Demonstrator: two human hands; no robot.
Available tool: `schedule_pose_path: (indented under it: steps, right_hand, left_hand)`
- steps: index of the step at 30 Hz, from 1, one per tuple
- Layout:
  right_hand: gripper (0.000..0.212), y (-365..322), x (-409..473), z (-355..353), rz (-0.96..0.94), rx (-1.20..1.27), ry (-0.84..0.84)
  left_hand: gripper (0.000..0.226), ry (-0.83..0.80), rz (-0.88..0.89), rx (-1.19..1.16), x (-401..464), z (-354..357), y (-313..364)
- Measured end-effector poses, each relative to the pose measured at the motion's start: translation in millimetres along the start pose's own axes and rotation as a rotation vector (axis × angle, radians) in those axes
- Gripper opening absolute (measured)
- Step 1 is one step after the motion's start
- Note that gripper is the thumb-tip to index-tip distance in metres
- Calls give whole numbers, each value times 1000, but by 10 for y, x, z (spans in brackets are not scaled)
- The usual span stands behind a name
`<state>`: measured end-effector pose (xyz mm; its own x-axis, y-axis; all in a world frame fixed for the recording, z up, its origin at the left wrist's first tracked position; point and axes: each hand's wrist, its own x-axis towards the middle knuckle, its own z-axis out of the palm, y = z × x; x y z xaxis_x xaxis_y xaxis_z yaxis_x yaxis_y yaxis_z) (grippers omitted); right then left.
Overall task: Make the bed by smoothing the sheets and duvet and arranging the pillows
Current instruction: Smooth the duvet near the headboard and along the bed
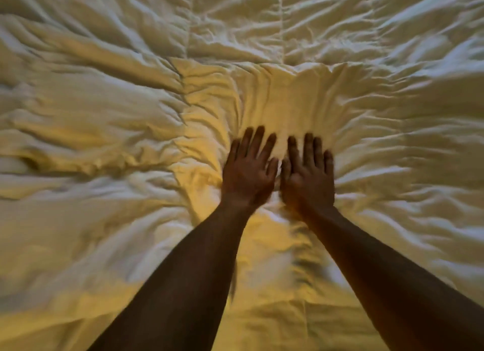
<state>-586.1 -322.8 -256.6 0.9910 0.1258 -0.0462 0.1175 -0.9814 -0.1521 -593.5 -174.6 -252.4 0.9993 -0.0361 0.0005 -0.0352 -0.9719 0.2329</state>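
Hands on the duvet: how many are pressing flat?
2: left hand and right hand, side by side, palms down at the centre of the wrinkled duvet.

Non-task items: none can be identified. The pale cream quilted bedding [110, 109] fills the view to all four edges, and no other surface or object can be made out. The only non-task feature is the lighting. A warm yellow cast covers the centre and lower part of the view. A cooler blue-white cast covers the top and right edges. The outer margins are blurred, which limits detail there.
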Motion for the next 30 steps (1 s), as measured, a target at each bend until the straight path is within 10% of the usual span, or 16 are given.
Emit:
schedule_pose_path:
  steps: [11, 30]
  right_hand:
    - [66, -602, -1939, -37, -218, -2, -91]
    - [61, -2302, -504, 252, -473, 255, -27]
  left_hand:
    - [63, -83, -62, -5, -2123, -386, -241]
    - [74, -73, -56, 93, -1764, -388, -1776]
